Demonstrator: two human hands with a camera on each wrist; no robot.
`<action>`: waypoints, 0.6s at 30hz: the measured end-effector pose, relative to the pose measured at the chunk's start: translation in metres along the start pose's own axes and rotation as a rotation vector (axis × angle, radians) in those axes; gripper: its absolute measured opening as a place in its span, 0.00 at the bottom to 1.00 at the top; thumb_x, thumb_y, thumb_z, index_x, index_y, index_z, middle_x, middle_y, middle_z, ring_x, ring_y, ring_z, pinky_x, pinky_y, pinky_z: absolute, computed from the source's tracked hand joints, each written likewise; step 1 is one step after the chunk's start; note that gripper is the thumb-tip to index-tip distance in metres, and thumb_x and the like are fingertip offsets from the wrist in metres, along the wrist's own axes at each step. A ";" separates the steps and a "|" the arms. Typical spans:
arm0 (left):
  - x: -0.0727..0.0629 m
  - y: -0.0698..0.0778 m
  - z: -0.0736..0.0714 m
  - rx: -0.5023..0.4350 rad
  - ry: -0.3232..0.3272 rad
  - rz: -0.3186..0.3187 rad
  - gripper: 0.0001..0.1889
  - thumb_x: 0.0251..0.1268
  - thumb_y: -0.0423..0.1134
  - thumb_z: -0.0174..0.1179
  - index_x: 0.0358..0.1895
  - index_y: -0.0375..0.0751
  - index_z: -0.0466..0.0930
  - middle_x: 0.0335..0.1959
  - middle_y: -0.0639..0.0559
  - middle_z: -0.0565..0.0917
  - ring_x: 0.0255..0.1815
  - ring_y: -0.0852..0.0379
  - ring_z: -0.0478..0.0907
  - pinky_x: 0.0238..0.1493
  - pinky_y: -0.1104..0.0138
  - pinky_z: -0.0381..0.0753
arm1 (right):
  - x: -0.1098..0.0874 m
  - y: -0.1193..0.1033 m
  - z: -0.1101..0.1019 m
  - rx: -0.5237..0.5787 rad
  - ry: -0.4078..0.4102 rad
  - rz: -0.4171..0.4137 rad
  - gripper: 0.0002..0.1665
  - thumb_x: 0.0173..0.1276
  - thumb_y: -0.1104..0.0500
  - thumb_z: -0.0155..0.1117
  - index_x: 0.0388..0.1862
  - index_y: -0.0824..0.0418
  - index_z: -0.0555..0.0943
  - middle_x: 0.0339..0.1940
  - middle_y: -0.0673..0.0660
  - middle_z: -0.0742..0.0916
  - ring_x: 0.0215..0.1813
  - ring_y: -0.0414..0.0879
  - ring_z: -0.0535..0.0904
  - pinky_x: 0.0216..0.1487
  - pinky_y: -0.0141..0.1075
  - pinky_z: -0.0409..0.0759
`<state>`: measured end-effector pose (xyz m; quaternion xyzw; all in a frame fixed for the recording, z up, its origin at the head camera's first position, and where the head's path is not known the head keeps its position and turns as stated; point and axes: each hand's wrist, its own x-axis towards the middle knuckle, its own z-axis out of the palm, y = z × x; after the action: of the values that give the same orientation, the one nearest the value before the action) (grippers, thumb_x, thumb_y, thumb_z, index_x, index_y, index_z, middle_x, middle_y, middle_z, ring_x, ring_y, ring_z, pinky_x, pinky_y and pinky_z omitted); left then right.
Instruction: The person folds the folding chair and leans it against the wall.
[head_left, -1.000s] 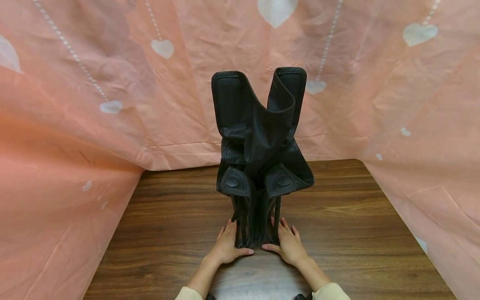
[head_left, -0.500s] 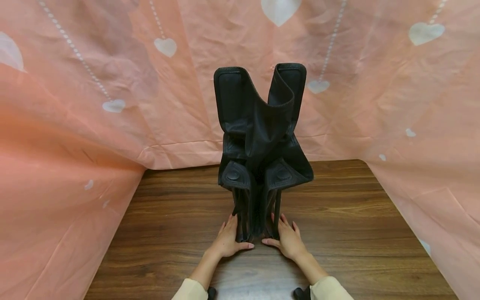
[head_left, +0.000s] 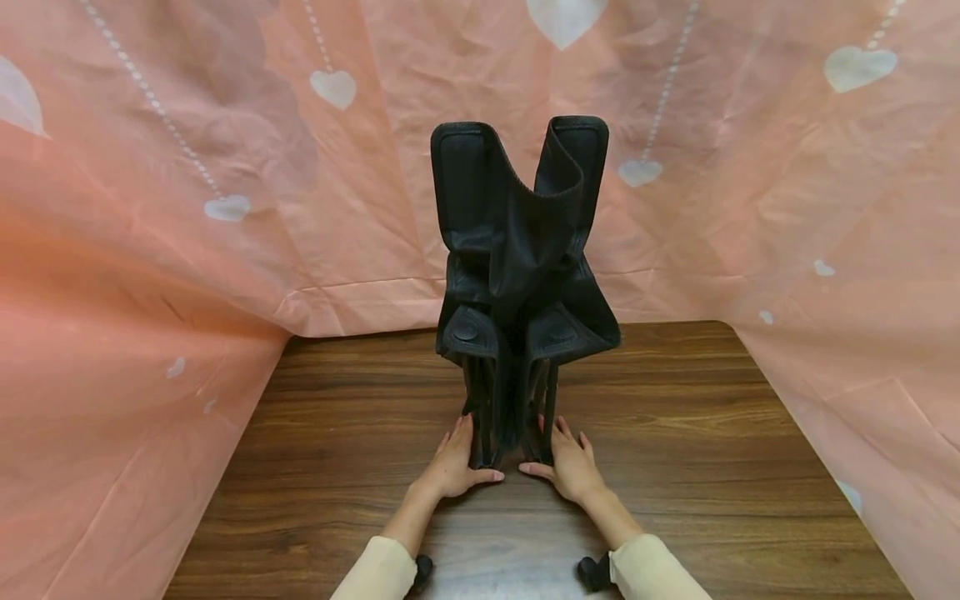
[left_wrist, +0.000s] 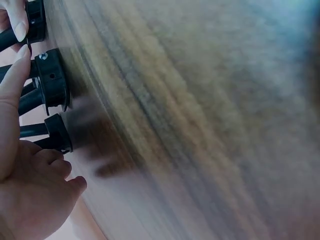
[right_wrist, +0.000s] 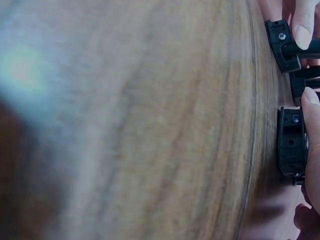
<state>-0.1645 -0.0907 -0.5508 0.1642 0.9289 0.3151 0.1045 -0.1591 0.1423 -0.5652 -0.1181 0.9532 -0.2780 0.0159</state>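
Note:
A black folding camp chair [head_left: 536, 242] stands upright and partly folded in the middle of the head view. Its cloth has two raised corner flaps at the top, and thin dark legs come down below. My left hand [head_left: 450, 464] holds the left legs low down, thumb across the front and fingers along the outer side. On the opposite side my right hand [head_left: 573, 469] grips the right legs in the same way. Both wrist views show black plastic feet [left_wrist: 52, 80] close to the tabletop, with thumbs against the legs. The far legs are hidden behind the cloth.
The chair stands on a brown wood-grain table [head_left: 360, 400]. A pink curtain [head_left: 375, 208] with white hearts hangs close behind the table and along both sides.
The folding camp chair and both hands have slid a little farther from the person, moving up in the head view. The grip of both hands looks the same.

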 end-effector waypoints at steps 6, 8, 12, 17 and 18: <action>0.008 -0.001 -0.004 -0.013 -0.003 0.012 0.57 0.56 0.55 0.69 0.76 0.27 0.42 0.77 0.31 0.49 0.79 0.37 0.44 0.78 0.43 0.49 | 0.010 0.002 -0.001 -0.004 -0.004 -0.002 0.55 0.57 0.36 0.66 0.75 0.63 0.59 0.74 0.62 0.69 0.78 0.61 0.57 0.72 0.68 0.51; 0.011 -0.002 -0.005 -0.023 -0.005 0.010 0.57 0.56 0.54 0.68 0.76 0.27 0.41 0.77 0.31 0.48 0.79 0.36 0.44 0.78 0.44 0.49 | 0.013 0.003 -0.001 0.002 -0.008 0.004 0.56 0.57 0.36 0.66 0.76 0.63 0.59 0.74 0.61 0.68 0.78 0.61 0.56 0.73 0.67 0.51; 0.016 -0.003 -0.008 -0.050 -0.009 -0.008 0.57 0.57 0.53 0.68 0.76 0.27 0.39 0.78 0.31 0.46 0.79 0.37 0.43 0.78 0.46 0.49 | 0.020 0.002 -0.002 0.010 -0.004 0.004 0.55 0.57 0.36 0.67 0.75 0.64 0.60 0.74 0.62 0.69 0.78 0.61 0.56 0.72 0.68 0.51; 0.023 -0.006 -0.010 -0.060 -0.014 -0.023 0.57 0.58 0.53 0.68 0.76 0.28 0.38 0.78 0.31 0.44 0.80 0.37 0.42 0.78 0.46 0.50 | 0.028 0.003 -0.002 -0.003 -0.022 0.014 0.55 0.59 0.36 0.66 0.76 0.63 0.58 0.75 0.62 0.68 0.78 0.61 0.55 0.73 0.68 0.50; 0.024 -0.006 -0.010 -0.061 -0.014 -0.021 0.57 0.58 0.53 0.68 0.76 0.28 0.38 0.78 0.31 0.44 0.79 0.37 0.42 0.78 0.46 0.50 | 0.030 0.003 -0.002 -0.005 -0.025 0.015 0.55 0.59 0.36 0.66 0.76 0.63 0.58 0.75 0.62 0.68 0.78 0.61 0.55 0.73 0.68 0.50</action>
<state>-0.1910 -0.0923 -0.5488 0.1532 0.9199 0.3408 0.1190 -0.1887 0.1387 -0.5645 -0.1141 0.9545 -0.2740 0.0294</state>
